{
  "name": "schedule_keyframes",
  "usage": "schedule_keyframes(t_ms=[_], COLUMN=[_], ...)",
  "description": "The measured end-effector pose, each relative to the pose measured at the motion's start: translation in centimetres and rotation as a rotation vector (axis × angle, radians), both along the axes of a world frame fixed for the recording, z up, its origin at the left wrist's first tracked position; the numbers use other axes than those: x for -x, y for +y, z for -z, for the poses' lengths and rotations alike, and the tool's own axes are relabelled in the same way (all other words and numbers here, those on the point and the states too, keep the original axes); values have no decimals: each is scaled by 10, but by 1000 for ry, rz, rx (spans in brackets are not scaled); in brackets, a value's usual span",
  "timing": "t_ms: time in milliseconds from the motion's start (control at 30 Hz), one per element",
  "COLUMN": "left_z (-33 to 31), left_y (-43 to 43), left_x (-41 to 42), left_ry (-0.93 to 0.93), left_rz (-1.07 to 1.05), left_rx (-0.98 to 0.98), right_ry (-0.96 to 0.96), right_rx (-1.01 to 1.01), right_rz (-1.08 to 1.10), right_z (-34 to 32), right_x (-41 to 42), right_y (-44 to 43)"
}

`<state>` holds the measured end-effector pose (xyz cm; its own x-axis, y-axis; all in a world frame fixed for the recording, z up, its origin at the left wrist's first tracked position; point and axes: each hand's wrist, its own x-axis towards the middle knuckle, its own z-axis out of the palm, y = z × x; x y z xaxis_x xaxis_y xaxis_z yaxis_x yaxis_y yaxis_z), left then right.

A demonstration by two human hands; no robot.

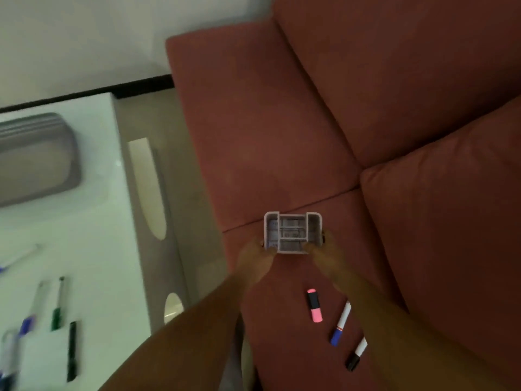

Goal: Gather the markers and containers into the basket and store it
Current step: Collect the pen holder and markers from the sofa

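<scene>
Pale, prob. plastic boxy basket [293, 232] w/ dividers, both hands gripping.

Pens on tabletop [84, 221] motion-blurred; those at left edge [7, 359] cut off. Grey tray [33, 159] cropped by left edge. Basket [293, 232] contents unreadable. Fingertips hidden behind basket walls.

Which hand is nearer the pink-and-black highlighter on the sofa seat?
Right. The right hand grips the white compartmented basket just above the pink-and-black highlighter; the left hand holds the basket's other side, further off to the left.
</scene>
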<state>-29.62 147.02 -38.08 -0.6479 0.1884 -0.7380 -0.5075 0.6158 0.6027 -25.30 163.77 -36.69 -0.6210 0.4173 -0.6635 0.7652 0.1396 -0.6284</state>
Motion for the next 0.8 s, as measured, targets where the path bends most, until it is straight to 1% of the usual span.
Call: schedule_keyframes(t_ms=[100, 200, 267, 367, 467, 600, 800], left_z=[-26, -39, -34, -27, -17, 5, 50], left_y=[-60, -122, -165, -222, -265, -303, -338], left_x=[-39, -81, -110, -148, -182, -213, -221], left_ry=[24, 48, 51, 60, 56, -13, -91], left_rz=[-326, -568, -689, -814, -938, -1121, -1221], left_rx=[-31, 60, 98, 187, 262, 281, 325], right_ry=[42, 87, 87, 67, 17, -21, -40], right_rx=[54, 126, 164, 192, 193, 190, 138], right_rz=[-202, -407, -549, -734, -868, -1009, -1152], right_z=[-12, -30, -39, -35, -18, 14, 58], right_x=[-4, -13, -21, -33, -46, -60, -58], right_y=[-58, -120, -162, -223, -279, -344, -401])
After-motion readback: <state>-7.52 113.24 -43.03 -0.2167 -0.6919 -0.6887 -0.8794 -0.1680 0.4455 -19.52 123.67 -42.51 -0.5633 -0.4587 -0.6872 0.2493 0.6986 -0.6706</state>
